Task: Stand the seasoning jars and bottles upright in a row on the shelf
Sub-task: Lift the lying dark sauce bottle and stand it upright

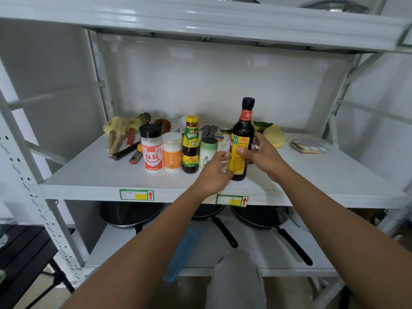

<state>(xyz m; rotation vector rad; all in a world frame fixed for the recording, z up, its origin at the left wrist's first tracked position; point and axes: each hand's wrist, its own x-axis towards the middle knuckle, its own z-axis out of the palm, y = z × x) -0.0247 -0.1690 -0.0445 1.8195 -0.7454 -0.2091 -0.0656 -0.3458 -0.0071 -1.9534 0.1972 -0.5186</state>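
Bottle placement at the row's right end

Four containers stand upright, side by side, on the white metal shelf. They are a white jar with a black lid and red label, at its three o'clock a clear jar with a white lid and orange label, then a brown sauce bottle with a yellow cap, then a green-and-white round canister.

The step in hand looks like seating the fifth, a tall dark glass bottle with a black cap and yellow label, at the canister's three o'clock. It is upright or very nearly so. Its base sits slightly toward six o'clock of the row's line, near the shelf's front edge; whether it is fully down I cannot tell.

The right hand grips it at label height, thumb across the front, fingers wrapped round the back. The left hand lies at the bottle's seven o'clock with fingers curled into the gap by the canister. Whether it holds the bottle or only steadies it is unclear.

Next, I judge, the bottle wants a small push toward twelve o'clock to line up, without knocking the light canister. Then both hands can ease off.

Loose kitchen tools lie at the row's eleven o'clock, and a yellow sponge and striped cloth at two o'clock.
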